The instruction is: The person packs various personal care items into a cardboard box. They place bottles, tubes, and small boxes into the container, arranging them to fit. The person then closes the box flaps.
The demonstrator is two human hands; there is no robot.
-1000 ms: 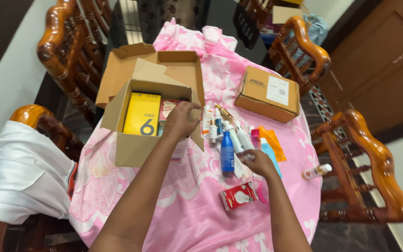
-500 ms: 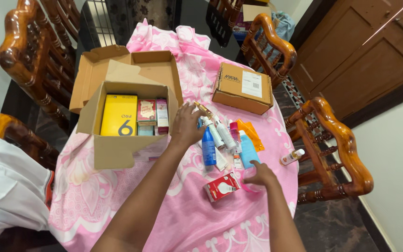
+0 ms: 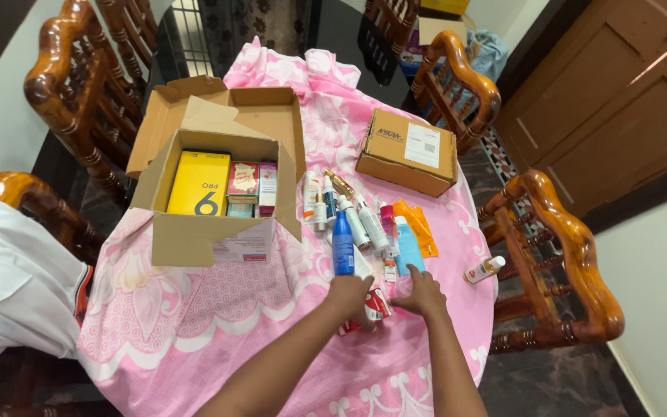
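Observation:
My left hand (image 3: 350,297) and my right hand (image 3: 421,294) both rest on a small red and white box (image 3: 376,306) lying on the pink flowered tablecloth (image 3: 218,309). Whether either hand grips the box I cannot tell. Just beyond my hands lies a row of cosmetic tubes and bottles, among them a blue bottle (image 3: 342,242), a light blue tube (image 3: 408,255) and an orange packet (image 3: 418,226).
An open cardboard box (image 3: 194,239) at left holds a yellow box (image 3: 199,184) and small packs. A shut cardboard parcel (image 3: 408,152) lies at the back right. A small bottle (image 3: 484,269) sits at the table's right edge. Wooden chairs (image 3: 561,255) ring the table; white cloth (image 3: 9,286) drapes one.
My left hand has drawn back from the open box to the small red and white box. My right hand has come down onto that box too.

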